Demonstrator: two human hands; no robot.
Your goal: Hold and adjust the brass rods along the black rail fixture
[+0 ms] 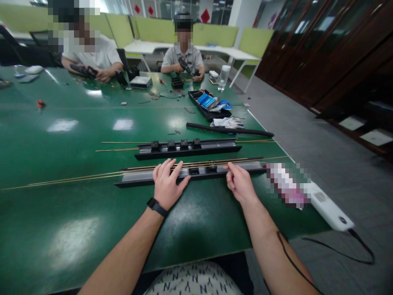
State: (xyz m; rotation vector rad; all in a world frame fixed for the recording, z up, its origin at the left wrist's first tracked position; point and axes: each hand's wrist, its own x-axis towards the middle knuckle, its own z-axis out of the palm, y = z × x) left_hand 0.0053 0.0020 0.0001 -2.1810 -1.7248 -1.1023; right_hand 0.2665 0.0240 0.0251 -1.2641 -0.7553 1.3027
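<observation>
Across the table in front of me lies a long black channel (144, 176) with a pale inner floor. Thin brass-coloured rods (92, 177) run along it and stick out far to the left. My left hand (168, 182) lies over the channel, fingers spread on the rods and far edge, thumb near the close edge. My right hand (238, 180) is at the channel's right part, its fingers curled and its index fingertip at the rods. Whether it pinches anything is hidden. Between the hands, a black block (211, 167) and a smaller black piece (194, 171) sit in the channel.
Behind is a second channel (187, 152) with several black blocks and rods. Farther back are a black strip (230, 130), white gloves (229, 122) and a black tray (199, 107). A white power bank-like box (330, 207) lies at the right edge. Two people work across the table (76, 229).
</observation>
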